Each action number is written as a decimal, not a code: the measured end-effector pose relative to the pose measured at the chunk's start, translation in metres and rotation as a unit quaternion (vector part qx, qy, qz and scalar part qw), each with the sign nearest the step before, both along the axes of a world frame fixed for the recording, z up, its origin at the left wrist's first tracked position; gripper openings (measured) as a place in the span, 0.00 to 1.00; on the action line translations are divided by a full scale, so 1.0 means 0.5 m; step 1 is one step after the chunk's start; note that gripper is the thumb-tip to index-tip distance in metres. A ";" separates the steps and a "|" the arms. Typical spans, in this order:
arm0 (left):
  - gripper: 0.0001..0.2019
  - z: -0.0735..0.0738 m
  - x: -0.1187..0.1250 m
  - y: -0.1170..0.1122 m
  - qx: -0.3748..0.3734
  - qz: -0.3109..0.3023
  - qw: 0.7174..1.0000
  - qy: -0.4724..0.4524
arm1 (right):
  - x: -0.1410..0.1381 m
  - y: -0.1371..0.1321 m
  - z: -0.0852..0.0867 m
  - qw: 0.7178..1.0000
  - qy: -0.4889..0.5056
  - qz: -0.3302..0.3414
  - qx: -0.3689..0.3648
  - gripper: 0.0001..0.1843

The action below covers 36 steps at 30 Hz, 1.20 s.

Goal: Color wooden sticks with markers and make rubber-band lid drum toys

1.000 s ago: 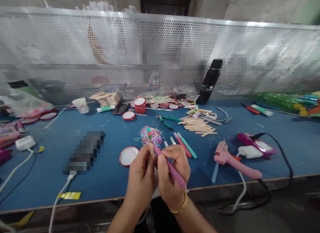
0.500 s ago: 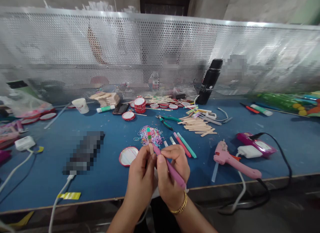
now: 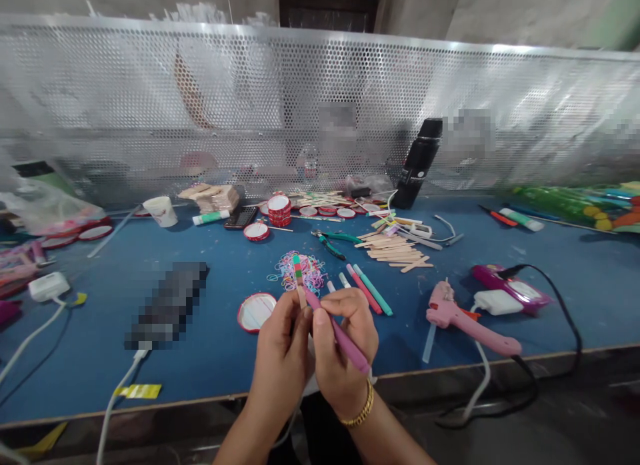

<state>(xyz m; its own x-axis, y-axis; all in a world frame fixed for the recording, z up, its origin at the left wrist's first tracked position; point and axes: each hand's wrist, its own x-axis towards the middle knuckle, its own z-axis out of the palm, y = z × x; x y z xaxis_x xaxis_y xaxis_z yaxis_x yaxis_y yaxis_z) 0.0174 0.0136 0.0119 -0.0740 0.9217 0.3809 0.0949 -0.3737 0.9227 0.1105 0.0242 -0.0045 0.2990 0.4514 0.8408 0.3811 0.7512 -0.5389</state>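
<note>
My left hand point(image 3: 283, 355) pinches a wooden craft stick point(image 3: 299, 276) upright; its top is coloured in green and red bands. My right hand point(image 3: 345, 345) grips a pink marker point(image 3: 345, 340) like a pen, its tip touching the stick just below the coloured bands. Both hands hover above the near edge of the blue table point(image 3: 210, 358). Just beyond the stick lies a heap of coloured rubber bands point(image 3: 307, 268).
Loose markers point(image 3: 370, 288) lie right of the hands, a round red-rimmed lid point(image 3: 256, 312) to the left. A pink glue gun point(image 3: 467, 318) with its cord sits at right. Plain craft sticks point(image 3: 395, 250), pliers point(image 3: 333, 240), a black bottle point(image 3: 417, 162) and a perforated metal screen point(image 3: 150, 105) stand farther back.
</note>
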 end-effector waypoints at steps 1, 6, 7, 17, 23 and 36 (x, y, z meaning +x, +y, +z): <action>0.10 0.001 0.000 0.000 -0.001 0.002 1.000 0.000 | 0.000 0.000 0.001 1.000 -0.002 -0.001 0.000 0.04; 0.08 0.001 -0.001 0.000 -0.005 -0.002 1.000 0.003 | 0.000 0.002 -0.003 1.000 0.010 -0.014 -0.008 0.04; 0.08 0.001 -0.001 0.000 -0.005 -0.005 1.000 0.001 | 0.000 0.001 -0.004 1.000 0.017 -0.011 -0.009 0.05; 0.08 -0.004 -0.001 0.000 -0.006 -0.008 1.000 0.003 | -0.001 0.002 -0.004 1.000 0.011 0.008 -0.005 0.05; 0.07 -0.008 -0.001 -0.002 -0.011 -0.014 1.000 -0.006 | 0.000 0.001 -0.008 0.999 0.021 0.024 -0.001 0.06; 0.06 -0.007 -0.001 -0.001 0.003 -0.014 1.000 0.000 | -0.001 0.001 -0.006 1.000 0.021 0.012 0.002 0.06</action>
<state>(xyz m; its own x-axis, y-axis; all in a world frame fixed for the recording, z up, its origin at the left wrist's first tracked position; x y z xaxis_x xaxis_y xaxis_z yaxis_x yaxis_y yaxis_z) 0.0168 0.0133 0.0083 -0.0493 0.9212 0.3859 0.0841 -0.3812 0.9207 0.1102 0.0249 -0.0074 0.3221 0.4561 0.8296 0.3397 0.7622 -0.5510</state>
